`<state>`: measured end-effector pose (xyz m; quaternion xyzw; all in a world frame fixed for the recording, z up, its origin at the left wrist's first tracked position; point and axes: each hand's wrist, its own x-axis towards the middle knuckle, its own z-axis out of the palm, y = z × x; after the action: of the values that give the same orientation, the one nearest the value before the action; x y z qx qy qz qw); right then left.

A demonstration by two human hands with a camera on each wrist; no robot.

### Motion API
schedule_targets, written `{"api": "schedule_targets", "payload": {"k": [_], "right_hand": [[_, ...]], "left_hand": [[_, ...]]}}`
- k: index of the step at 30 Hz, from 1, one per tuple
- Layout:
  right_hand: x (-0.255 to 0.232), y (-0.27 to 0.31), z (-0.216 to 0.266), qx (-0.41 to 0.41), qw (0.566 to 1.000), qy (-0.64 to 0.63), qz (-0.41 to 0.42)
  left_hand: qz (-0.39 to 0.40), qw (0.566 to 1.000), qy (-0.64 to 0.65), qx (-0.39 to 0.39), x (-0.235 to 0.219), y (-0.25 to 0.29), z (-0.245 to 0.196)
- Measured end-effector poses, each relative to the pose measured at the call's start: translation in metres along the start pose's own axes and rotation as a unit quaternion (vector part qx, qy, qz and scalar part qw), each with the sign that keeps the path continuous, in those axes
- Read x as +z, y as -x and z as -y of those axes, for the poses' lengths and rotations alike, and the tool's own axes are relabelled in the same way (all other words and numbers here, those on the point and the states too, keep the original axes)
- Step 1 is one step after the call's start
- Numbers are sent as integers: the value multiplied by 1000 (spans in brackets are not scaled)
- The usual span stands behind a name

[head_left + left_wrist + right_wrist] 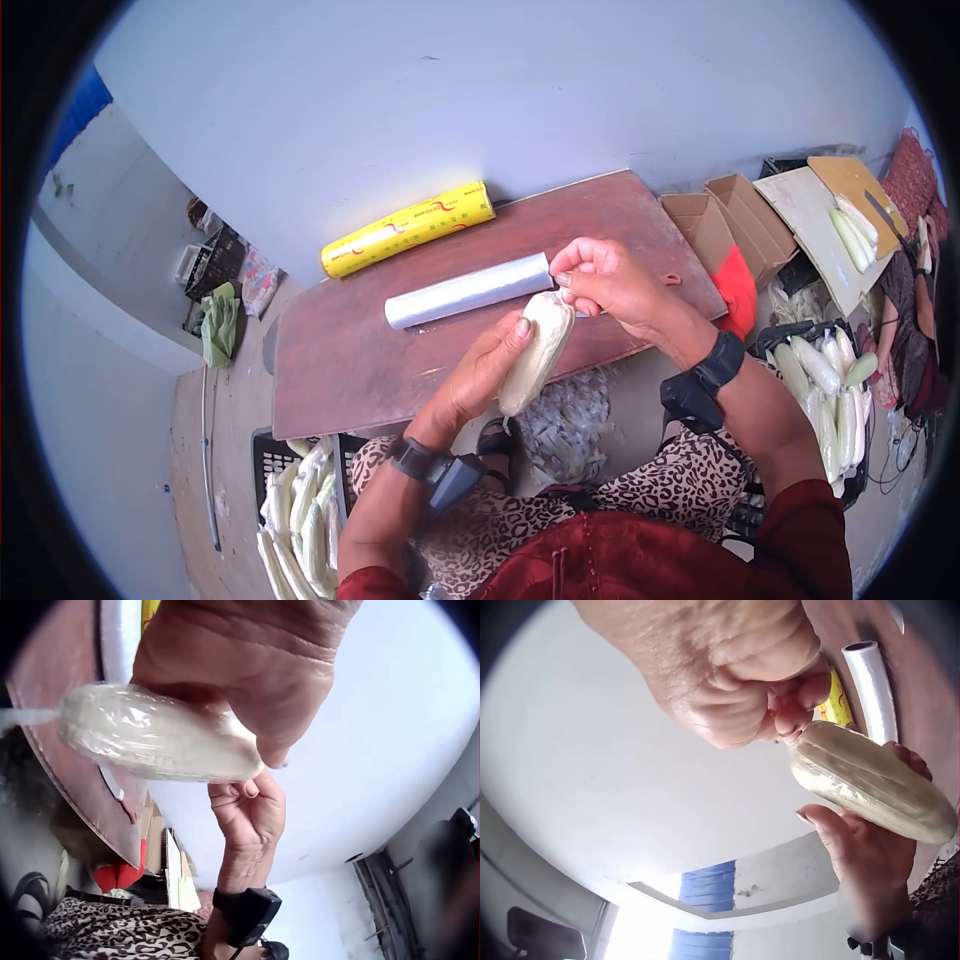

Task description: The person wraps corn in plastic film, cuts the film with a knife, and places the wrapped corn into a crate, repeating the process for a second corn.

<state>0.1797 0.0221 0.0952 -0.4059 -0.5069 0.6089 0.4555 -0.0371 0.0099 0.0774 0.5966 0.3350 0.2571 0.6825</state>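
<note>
A pale ear of corn (pixel 540 350), wrapped in shiny clear film, is held up over the front edge of the table. My left hand (pixel 478 372) grips it round the middle, thumb along its upper side. At the ear's far end my right hand (pixel 612 285) pinches the gathered film between thumb and fingers. The right wrist view shows these fingertips right at the tip of the corn (pixel 870 780). In the left wrist view a twisted tail of film (pixel 30 716) sticks out from the opposite end. Just behind the hands lies a roll of clear film (pixel 470 290) on the table.
On the reddish table (pixel 330 370) a yellow printed roll (pixel 410 228) lies near the wall; a knife (pixel 112 782) rests near its edge. Crates of corn stand at left (pixel 265 455) and right (pixel 855 490). Cardboard boxes (pixel 735 225) and a red cloth (pixel 735 290) are at right.
</note>
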Motion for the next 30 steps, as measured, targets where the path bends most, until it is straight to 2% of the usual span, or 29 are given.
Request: {"api": "schedule_targets", "payload": {"k": [3, 7, 8, 11, 14, 15, 17, 21, 22, 25, 28, 30], "right_hand": [[1, 0, -2, -14, 1000, 2, 21], [8, 3, -1, -5, 999, -1, 42], [10, 3, 2, -2, 999, -6, 47], [5, 0, 0, -9, 998, 25, 52], [-7, -9, -6, -121, 961, 250, 9], [-10, -8, -2, -101, 962, 253, 9], [-10, -7, 7, -62, 965, 254, 13], [-20, -6, 21, -87, 977, 192, -24], [-24, -4, 24, -50, 986, 155, -41], [-26, -1, 23, -139, 988, 54, -29], [-20, 11, 30, -180, 982, 13, 50], [-15, 10, 25, -217, 969, 66, 102]], "left_hand": [[38, 995, 82, -48, -5, 1, 3], [78, 990, 115, -18, -7, -3, 12], [72, 988, 136, -28, -5, -2, 12], [51, 992, 119, 4, -1, -2, 13], [47, 995, 53, -67, 0, 6, -5], [47, 995, 43, -75, 1, 6, -7], [39, 996, 56, -65, 3, 4, -5], [26, 992, 110, -57, 0, 7, -1], [21, 991, 123, -58, -3, 8, 0], [8, 987, 156, -45, -8, 11, 2], [8, 980, 192, -50, -14, 11, 9], [30, 982, 179, -49, -16, 11, 10]]}}
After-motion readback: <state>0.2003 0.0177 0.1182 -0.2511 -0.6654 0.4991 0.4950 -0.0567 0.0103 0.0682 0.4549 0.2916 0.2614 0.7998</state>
